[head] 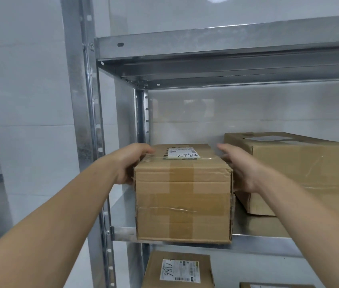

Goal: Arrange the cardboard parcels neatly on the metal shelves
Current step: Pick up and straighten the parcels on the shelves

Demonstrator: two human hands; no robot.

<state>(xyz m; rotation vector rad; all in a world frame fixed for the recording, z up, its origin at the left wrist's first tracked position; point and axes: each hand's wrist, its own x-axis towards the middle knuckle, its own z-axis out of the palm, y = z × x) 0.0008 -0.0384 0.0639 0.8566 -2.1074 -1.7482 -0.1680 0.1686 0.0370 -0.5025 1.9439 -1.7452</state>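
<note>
A taped cardboard parcel [183, 196] with a white label on top stands at the left end of the middle metal shelf [268, 244], its front face flush with the shelf's front edge. My left hand [130, 161] holds the parcel's upper left edge, fingers curled over the top. My right hand [241, 169] lies along the parcel's right side with its fingers straight, in the gap beside a larger parcel [301, 175].
The larger parcel sits further right on the same shelf, close to the first. An upper shelf [226, 42] hangs overhead. A steel upright [83, 121] stands at the left. Below, a labelled parcel [179, 271] and the edge of another parcel [272, 285] lie on a lower shelf.
</note>
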